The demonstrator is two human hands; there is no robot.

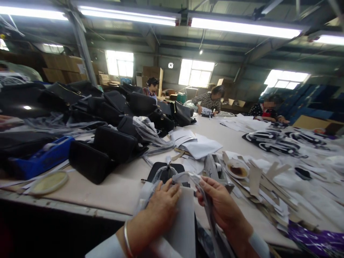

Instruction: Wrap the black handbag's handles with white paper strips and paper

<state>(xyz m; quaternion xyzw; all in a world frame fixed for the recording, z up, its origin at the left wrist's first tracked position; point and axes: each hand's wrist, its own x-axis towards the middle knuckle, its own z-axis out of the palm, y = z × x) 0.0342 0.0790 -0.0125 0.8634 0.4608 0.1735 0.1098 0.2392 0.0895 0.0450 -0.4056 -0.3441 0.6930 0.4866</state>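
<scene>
Dust bag [185, 218], white non-woven fabric, held at the near edge of the worktable [107, 190] just in front of the person. It looks light, soft and limp, likely to crease and sag where unsupported; the surface appears matte rather than slippery, and nothing about it seems fragile. A grip along the open top hem, one hand to each side, would probably keep the mouth spread. Left hand [162, 206]: fingers extended and lying flat on the fabric, pressing it down. Right hand [219, 204]: fingers curled, pinching the bag's upper edge together with a thin clear plastic strip. Directly beyond the hands lies a black handbag [166, 170], partly wrapped in clear film. Further back: a pile of black bags [107, 118], a blue tape dispenser [43, 157], a small glue dish [238, 169], and cardboard strips [268, 179].
</scene>
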